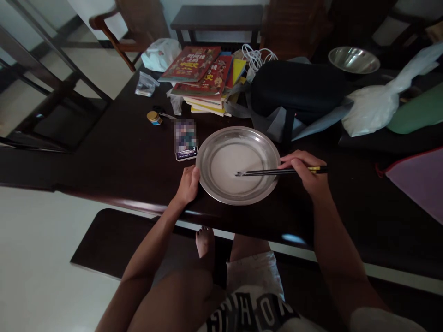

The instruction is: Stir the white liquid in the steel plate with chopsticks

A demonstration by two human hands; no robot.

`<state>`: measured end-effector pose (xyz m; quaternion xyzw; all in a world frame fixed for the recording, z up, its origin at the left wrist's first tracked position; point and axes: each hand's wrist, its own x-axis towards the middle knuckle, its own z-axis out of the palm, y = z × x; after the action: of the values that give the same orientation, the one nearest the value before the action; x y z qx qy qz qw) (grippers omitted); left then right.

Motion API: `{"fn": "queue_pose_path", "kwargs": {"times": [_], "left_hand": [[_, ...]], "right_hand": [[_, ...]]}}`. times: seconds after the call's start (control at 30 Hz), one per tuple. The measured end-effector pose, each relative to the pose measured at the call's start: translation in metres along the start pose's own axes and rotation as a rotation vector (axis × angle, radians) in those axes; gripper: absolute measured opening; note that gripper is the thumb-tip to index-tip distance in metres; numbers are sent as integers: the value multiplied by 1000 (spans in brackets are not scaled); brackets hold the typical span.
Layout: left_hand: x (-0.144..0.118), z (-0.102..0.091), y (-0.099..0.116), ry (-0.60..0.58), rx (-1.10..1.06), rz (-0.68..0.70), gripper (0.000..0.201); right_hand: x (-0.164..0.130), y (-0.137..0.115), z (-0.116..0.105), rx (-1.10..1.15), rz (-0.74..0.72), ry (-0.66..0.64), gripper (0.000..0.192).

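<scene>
A shallow metal plate (268,147) with a pale liquid in it sits on the dark wooden table (114,161), near its front edge. My left hand (188,184) rests against the plate's left rim, thumb on the edge. My right hand (304,173) is at the plate's right rim and holds a pair of dark chopsticks (270,172) level, with their tips over the middle of the plate.
A phone (186,140) lies just left of the plate, a small jar (154,118) beyond it. Stacked books (204,76), a black bag (297,90), a steel bowl (353,60), white plastic bags (374,108) and cables crowd the far side. A bench (114,240) stands below.
</scene>
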<state>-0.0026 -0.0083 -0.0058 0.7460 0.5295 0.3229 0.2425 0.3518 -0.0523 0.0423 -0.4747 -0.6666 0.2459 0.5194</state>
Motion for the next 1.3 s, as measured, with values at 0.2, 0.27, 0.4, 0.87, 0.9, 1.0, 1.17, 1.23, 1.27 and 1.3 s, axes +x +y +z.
{"fn": "queue_pose_path", "kwargs": {"times": [0.2,0.27,0.4,0.87,0.9,1.0,1.17,1.23,1.27,1.3], "left_hand": [[1,1,-1,12,-23,3,71],[0,1,-2,13,-26,-6,72],[0,0,1,4,-20,-18,72],[1,-1,2,5,-10,-16,73],[1,-1,2,6,-8,-20,73],[2,-1,3,3,-4,-23,74],[2,0,3,1,-2,-13,74],[2,0,3,-1,3,-16,73],[2,-1,3,-5,5,-18,72],[2,-1,3,-9,6,-19,71]], "right_hand": [[-1,-1,1,-25,-29,-73,19],[-1,-1,0,-13,10,-11,19],[-1,-1,1,0,18,-41,20],[0,-1,1,-24,-28,-72,19],[0,-1,0,-15,-24,-45,19],[0,0,0,21,-1,-21,20],[1,-2,1,-35,-12,-86,19],[1,-2,-1,-41,16,-35,20],[1,-2,-1,-33,30,-12,21],[0,-2,-1,-22,38,-3,21]]}}
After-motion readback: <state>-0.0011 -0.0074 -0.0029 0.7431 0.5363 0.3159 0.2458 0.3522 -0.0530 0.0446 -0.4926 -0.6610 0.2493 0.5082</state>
